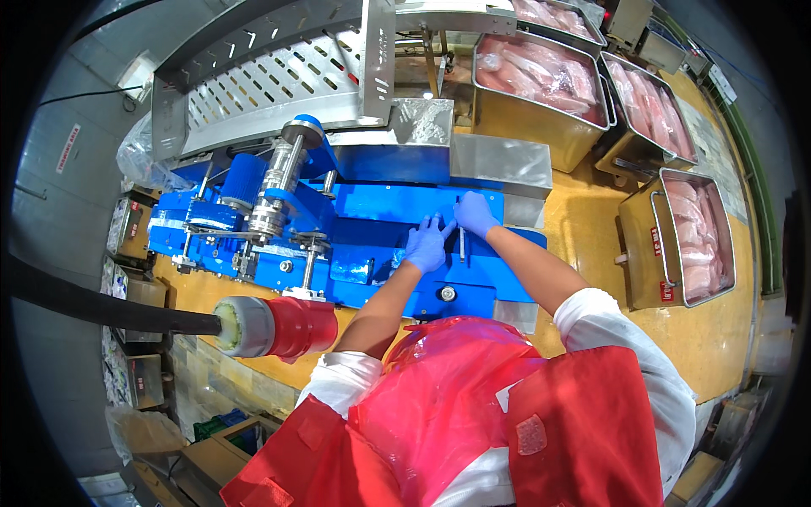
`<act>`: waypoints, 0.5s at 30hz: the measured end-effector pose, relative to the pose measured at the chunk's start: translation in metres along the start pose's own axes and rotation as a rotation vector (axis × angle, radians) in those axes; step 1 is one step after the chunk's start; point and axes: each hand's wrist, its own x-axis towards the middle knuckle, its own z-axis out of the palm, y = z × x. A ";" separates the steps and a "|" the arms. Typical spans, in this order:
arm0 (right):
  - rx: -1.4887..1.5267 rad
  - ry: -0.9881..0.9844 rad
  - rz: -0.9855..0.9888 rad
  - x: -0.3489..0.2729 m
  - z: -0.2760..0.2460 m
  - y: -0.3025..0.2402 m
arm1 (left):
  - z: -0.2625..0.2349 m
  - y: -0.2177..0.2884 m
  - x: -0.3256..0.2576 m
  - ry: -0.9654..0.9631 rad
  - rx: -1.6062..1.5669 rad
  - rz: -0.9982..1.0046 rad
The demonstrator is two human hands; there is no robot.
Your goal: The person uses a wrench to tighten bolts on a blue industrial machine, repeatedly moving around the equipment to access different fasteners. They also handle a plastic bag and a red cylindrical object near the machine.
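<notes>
Resting flat on the blue machine top (380, 211) near the middle of the frame, the left hand (427, 245) wears a blue glove and has its fingers spread wide, holding nothing. Just beside it, a little higher and to the right, the right hand (475, 213) is also gloved in blue; its fingers curl down onto the blue surface close to a thin metal rod (461, 241) that runs between the two hands. Whether the right hand pinches anything I cannot tell. Both forearms come up from the lower middle of the frame, bare below white sleeves.

Left of the hands, on the same blue machine, stands a shiny metal roller (277, 182) with blue ribbed wheels beside it. Above it, in the upper left, a slotted steel chute (279, 84) slopes down toward the machine. A steel box (498, 165) sits at the machine's upper right edge, just above the right hand.

At the upper right and right of the frame, well apart from the hands, four steel bins (541, 110) on the yellow floor (583, 228) hold pink cuts of meat. At lower left, a red and white capped tube (270, 328) juts in from a dark hose. A red apron (456, 414) fills the bottom centre.
</notes>
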 end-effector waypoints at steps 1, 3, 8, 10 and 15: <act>-0.015 0.018 -0.014 0.000 -0.011 -0.012 | 0.002 -0.004 0.001 0.002 0.004 -0.004; -0.058 0.054 -0.038 0.004 -0.039 -0.033 | -0.001 -0.005 -0.001 0.000 0.000 -0.019; -0.344 -0.233 -0.489 0.027 -0.087 -0.023 | -0.004 -0.001 -0.002 0.011 -0.004 0.002; -0.412 -0.248 -0.543 0.023 -0.085 -0.013 | -0.006 0.001 -0.003 -0.001 0.002 -0.004; -0.590 -0.264 -0.637 0.025 -0.071 0.000 | -0.001 -0.002 -0.002 0.027 -0.015 -0.002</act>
